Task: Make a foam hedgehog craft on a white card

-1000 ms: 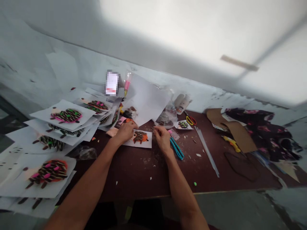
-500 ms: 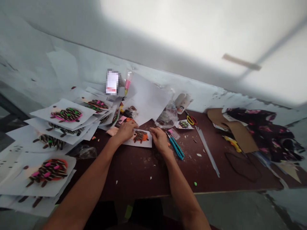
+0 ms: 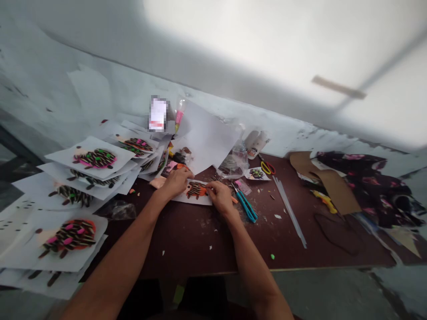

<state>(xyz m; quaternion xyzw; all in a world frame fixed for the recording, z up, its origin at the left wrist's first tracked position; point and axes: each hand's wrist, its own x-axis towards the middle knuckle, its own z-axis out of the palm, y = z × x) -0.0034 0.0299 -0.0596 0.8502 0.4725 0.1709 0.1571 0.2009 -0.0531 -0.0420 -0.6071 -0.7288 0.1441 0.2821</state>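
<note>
head view: the left hand (image 3: 178, 183) rests with curled fingers on the left end of a small white rectangular paper card (image 3: 200, 201); the right hand (image 3: 222, 197) has thumb and forefinger drawn together at its right end, beside the orange hedgehog figure with brown and pale stripes (image 3: 196, 190), though whether they pinch anything i cannot tell. the card lies flat on the dark red-brown tabletop (image 3: 187, 249), between the hands. it should be light and easily bent or slid, the raised figure probably soft and easily dented, so bare paper edges look the safest hold. right of the right hand lies a teal-handled metal tool (image 3: 246, 206); at far left, white paper sheets bearing striped hedgehogs (image 3: 23, 249) are piled.
</note>
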